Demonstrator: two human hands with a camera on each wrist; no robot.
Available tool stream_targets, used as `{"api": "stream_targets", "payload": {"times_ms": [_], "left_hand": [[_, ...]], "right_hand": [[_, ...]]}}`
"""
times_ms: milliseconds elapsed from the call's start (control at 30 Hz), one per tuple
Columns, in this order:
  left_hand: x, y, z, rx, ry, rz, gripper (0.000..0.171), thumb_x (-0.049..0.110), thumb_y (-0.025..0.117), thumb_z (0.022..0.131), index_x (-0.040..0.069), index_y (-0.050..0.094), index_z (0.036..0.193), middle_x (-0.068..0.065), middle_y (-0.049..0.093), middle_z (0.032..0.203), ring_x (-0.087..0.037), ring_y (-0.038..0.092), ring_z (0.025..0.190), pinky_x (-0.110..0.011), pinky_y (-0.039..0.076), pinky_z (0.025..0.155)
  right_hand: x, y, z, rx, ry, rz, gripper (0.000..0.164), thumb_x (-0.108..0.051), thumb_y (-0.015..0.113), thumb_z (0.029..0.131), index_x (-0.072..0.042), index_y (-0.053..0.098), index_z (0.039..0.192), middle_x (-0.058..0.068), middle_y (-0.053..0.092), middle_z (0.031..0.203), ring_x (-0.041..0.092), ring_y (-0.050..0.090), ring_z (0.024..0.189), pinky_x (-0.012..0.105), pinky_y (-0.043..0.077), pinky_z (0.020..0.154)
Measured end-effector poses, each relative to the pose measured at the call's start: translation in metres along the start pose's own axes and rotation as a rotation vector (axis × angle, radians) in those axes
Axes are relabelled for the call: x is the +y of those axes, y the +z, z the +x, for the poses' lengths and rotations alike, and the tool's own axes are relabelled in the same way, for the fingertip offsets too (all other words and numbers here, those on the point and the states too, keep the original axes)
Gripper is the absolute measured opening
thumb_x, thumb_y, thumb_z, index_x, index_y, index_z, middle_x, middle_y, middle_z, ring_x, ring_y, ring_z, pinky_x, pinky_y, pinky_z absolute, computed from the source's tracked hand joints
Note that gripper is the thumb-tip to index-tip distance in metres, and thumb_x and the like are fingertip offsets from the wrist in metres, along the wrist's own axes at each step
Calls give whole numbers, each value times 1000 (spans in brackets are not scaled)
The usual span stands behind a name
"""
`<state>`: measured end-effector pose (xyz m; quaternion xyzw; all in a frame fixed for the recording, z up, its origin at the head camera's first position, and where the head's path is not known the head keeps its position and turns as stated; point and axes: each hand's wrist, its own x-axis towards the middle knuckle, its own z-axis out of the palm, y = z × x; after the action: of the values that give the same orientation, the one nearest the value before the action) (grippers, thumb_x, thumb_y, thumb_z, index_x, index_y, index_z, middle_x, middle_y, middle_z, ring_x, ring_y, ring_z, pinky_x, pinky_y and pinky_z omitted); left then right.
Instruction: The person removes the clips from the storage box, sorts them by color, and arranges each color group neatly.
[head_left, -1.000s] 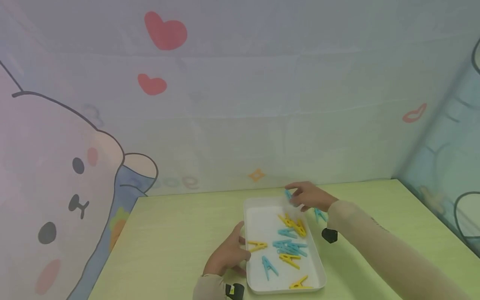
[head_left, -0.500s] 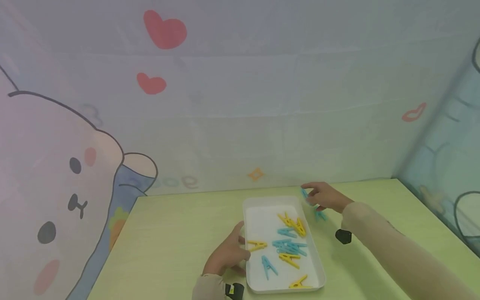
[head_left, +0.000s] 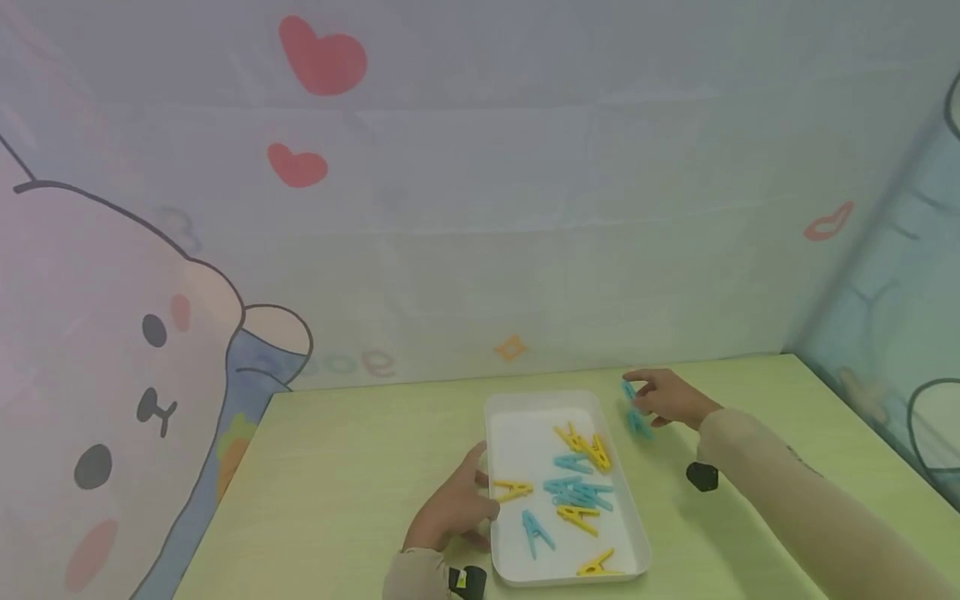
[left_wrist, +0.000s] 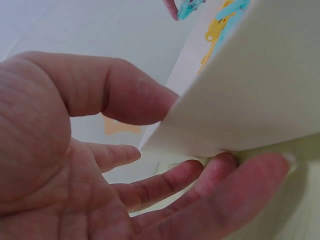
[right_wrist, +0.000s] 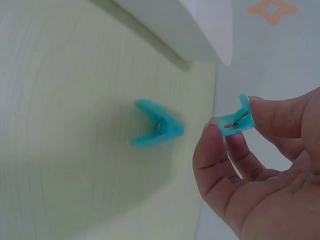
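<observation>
A white tray (head_left: pixel 519 437) holds several blue and yellow clothespins, among them a blue clothespin (head_left: pixel 536 533) and a yellow clothespin (head_left: pixel 579 518). My left hand (head_left: pixel 448 510) grips the tray's left side; in the left wrist view the thumb is at the wall's edge, with the other fingers lower along its outside. Past the tray's far right corner, my right hand (head_left: pixel 671 398) pinches a blue clothespin (right_wrist: pixel 234 124) between thumb and fingertip, raised above the table. Just below that hand, another blue clothespin (right_wrist: pixel 171 128) lies on the table.
The pale yellow-green table (head_left: pixel 337 475) ends at a printed cloth backdrop (head_left: pixel 450 250) along the back. A second cloth wall (head_left: pixel 900 308) stands at the right. Each wrist wears a black device, like the one by the right sleeve (head_left: pixel 772 467).
My right hand has moved right, away from the tray's far end, carrying the pinched blue clothespin to above the one on the table. The left hand stays on the tray.
</observation>
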<state>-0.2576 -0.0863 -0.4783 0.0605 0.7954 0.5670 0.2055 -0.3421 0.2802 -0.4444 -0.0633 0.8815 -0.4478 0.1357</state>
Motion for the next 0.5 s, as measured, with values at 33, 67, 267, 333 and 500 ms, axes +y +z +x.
{"api": "stream_targets", "payload": {"times_ms": [33, 67, 267, 333, 500], "left_hand": [[0, 0, 0, 2, -1, 4, 102, -11, 62, 70, 11, 15, 159, -28, 42, 132, -31, 64, 78, -44, 59, 51], [0, 0, 0, 3, -2, 7, 102, -10, 62, 71, 11, 15, 159, -28, 42, 132, -31, 64, 78, -44, 59, 51], [0, 1, 1, 2, -6, 18, 101, -10, 63, 72, 11, 14, 159, -29, 42, 134, -30, 64, 77, -43, 59, 52], [0, 1, 2, 2, -8, 20, 101, -10, 62, 72, 11, 14, 159, -29, 41, 135, -30, 64, 77, -43, 59, 52], [0, 1, 1, 3, -14, 29, 101, -9, 63, 72, 10, 14, 159, -28, 42, 134, -29, 64, 75, -42, 59, 51]], "right_hand": [[3, -1, 0, 4, 7, -9, 61, -10, 56, 96, 7, 32, 150, 38, 42, 135, 41, 56, 111, 40, 58, 72], [7, -2, 1, 6, 10, -24, 61, -10, 56, 96, 7, 32, 150, 39, 42, 135, 41, 56, 111, 40, 58, 73], [23, -7, 0, 31, 19, -107, 60, -10, 56, 96, 10, 34, 148, 40, 45, 133, 46, 55, 114, 43, 59, 73], [26, -8, -2, 38, 23, -124, 59, -10, 56, 96, 10, 34, 147, 39, 46, 131, 45, 55, 113, 44, 59, 73], [30, -7, -5, 49, 31, -157, 57, -8, 56, 96, 12, 36, 145, 34, 53, 124, 39, 60, 104, 41, 58, 69]]}}
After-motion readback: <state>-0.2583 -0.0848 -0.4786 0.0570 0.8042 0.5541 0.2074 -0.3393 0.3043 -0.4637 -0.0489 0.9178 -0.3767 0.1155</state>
